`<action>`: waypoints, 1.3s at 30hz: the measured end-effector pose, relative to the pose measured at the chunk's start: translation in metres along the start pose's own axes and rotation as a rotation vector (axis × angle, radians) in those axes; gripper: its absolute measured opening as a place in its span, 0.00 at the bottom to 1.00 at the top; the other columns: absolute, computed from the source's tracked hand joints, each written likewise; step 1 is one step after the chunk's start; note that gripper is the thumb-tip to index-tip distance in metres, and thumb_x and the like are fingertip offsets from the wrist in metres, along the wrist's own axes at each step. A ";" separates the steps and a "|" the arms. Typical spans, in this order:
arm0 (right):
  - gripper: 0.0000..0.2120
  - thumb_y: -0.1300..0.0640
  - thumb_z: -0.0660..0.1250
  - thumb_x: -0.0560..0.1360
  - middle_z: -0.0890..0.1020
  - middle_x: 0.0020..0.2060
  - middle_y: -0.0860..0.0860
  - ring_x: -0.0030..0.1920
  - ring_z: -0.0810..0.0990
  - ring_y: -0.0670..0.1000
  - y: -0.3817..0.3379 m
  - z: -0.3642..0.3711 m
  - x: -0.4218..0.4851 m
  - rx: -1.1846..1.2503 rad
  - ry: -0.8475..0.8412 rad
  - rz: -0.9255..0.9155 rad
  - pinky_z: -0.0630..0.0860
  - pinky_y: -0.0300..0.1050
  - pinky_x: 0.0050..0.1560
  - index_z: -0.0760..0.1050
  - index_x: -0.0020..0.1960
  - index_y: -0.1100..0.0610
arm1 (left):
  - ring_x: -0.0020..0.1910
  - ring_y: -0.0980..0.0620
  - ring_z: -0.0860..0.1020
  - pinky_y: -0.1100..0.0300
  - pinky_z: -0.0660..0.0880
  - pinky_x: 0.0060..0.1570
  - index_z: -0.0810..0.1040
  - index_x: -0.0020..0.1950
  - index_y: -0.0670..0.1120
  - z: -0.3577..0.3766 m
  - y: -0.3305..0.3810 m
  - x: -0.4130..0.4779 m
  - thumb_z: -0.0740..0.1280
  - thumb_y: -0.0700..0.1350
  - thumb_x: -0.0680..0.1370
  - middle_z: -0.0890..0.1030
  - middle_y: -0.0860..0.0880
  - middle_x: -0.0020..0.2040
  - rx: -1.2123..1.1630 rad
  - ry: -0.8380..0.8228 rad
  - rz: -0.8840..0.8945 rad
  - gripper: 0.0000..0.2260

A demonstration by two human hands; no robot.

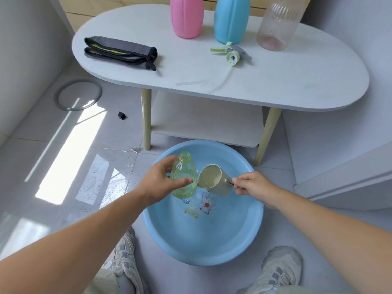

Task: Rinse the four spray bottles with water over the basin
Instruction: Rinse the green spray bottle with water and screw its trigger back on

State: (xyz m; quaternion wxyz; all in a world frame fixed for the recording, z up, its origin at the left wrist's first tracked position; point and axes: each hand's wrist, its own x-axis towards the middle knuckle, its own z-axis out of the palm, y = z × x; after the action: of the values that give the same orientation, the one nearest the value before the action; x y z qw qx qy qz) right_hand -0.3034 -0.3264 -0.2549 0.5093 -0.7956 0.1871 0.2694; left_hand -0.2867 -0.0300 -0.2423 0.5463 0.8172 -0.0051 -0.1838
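My left grip (163,183) is curled round the green bottle (183,177), which is capless with its mouth pointing up and away, over the far-left part of the blue basin (201,240). My right grip (252,185) pinches the handle of the beige cup (214,180). The cup's rim is right beside the bottle, and I cannot tell if they touch. Both sit inside the basin's rim. The basin is on the floor, its far edge near the worktop (286,85) legs. The pink bottle (186,18), blue bottle (231,20) and clear bottle (277,26) stand at the worktop's back. A spray head (233,55) lies before them, and a folded cloth (121,52) lies well apart to the left.
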 end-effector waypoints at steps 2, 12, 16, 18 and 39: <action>0.14 0.57 0.68 0.80 0.80 0.38 0.56 0.44 0.81 0.54 -0.012 -0.006 -0.012 0.099 -0.009 -0.029 0.78 0.53 0.64 0.79 0.37 0.62 | 0.55 0.62 0.83 0.60 0.79 0.58 0.80 0.62 0.58 -0.002 0.003 -0.001 0.83 0.46 0.70 0.86 0.57 0.55 0.007 0.006 0.016 0.23; 0.18 0.57 0.68 0.79 0.81 0.40 0.56 0.44 0.85 0.55 -0.076 -0.046 -0.080 0.172 0.042 -0.212 0.79 0.53 0.61 0.75 0.32 0.59 | 0.58 0.68 0.78 0.61 0.77 0.62 0.76 0.59 0.64 -0.006 0.030 -0.012 0.83 0.48 0.70 0.82 0.61 0.59 0.021 -0.030 0.083 0.24; 0.18 0.57 0.67 0.80 0.82 0.45 0.63 0.46 0.85 0.54 -0.098 -0.055 -0.106 0.141 0.055 -0.299 0.80 0.48 0.59 0.77 0.31 0.59 | 0.58 0.62 0.82 0.51 0.80 0.63 0.80 0.63 0.60 -0.001 0.039 -0.015 0.83 0.54 0.65 0.85 0.60 0.57 -0.007 -0.058 0.121 0.28; 0.18 0.58 0.66 0.80 0.81 0.50 0.68 0.46 0.85 0.54 -0.106 -0.055 -0.117 0.141 0.073 -0.328 0.80 0.50 0.60 0.78 0.31 0.58 | 0.59 0.61 0.82 0.50 0.80 0.63 0.80 0.63 0.59 0.002 0.044 -0.016 0.83 0.54 0.65 0.85 0.60 0.57 -0.012 -0.060 0.131 0.28; 0.10 0.51 0.68 0.79 0.86 0.43 0.50 0.49 0.84 0.51 -0.117 -0.053 -0.121 -0.153 0.213 -0.510 0.76 0.60 0.62 0.84 0.42 0.42 | 0.60 0.59 0.82 0.49 0.81 0.62 0.80 0.61 0.60 0.012 0.043 -0.010 0.83 0.48 0.69 0.85 0.60 0.56 -0.026 -0.088 0.146 0.24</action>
State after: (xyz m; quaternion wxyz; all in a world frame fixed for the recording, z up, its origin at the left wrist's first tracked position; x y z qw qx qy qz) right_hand -0.3186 -0.3238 -0.0790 0.4765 -0.8770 0.0124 0.0608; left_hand -0.2915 -0.0558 -0.2046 0.5681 0.7986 -0.0860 -0.1792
